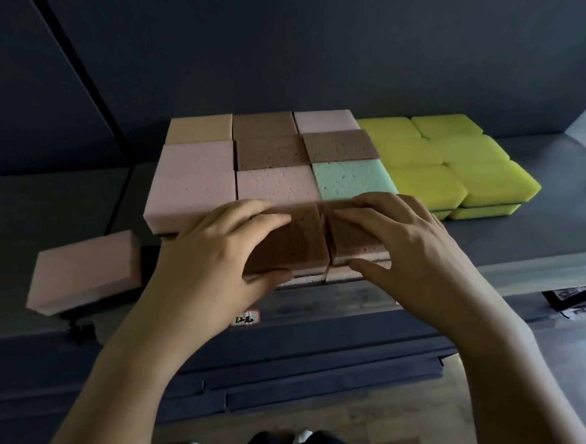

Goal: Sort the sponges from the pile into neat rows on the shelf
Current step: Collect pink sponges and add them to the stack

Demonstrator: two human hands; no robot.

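Sponges first: left brown sponge (297, 236) and right brown sponge (348, 240), side by side at the front edge of the shelf (522, 256), touching along a narrow seam, each on top of a paler pink layer. Look light, soft and springy, with a porous, grippy face; unlikely to slip, easy to squash. Best taken along the length, fingertips toward the far edge and thumb on the near edge, with light pressure only, so as not to bow the foam or drag the layer beneath. Appear to lie flat, brown face up, long axis running front to back, short ends toward the person, in line with the columns behind; a little blurred, so exact squareness hard to judge.

Clamped on the left one, the left hand (214, 251): fingers (251, 212) curled over the top, thumb under the near corner. Clamped on the right one, the right hand (407, 242): fingers (371, 206) spread across the top, thumb pressed to the near side.

Behind, sorted rows (265, 144) of pink, brown and tan, with one green sponge (352, 181) just beyond the right hand. Further right, yellow sponges (460, 163) in two layers. Low at the left, a lone pink sponge (82, 274), apart from the block; support beneath hard to make out. Below the shelf lip, a small label (246, 316), unreadable.
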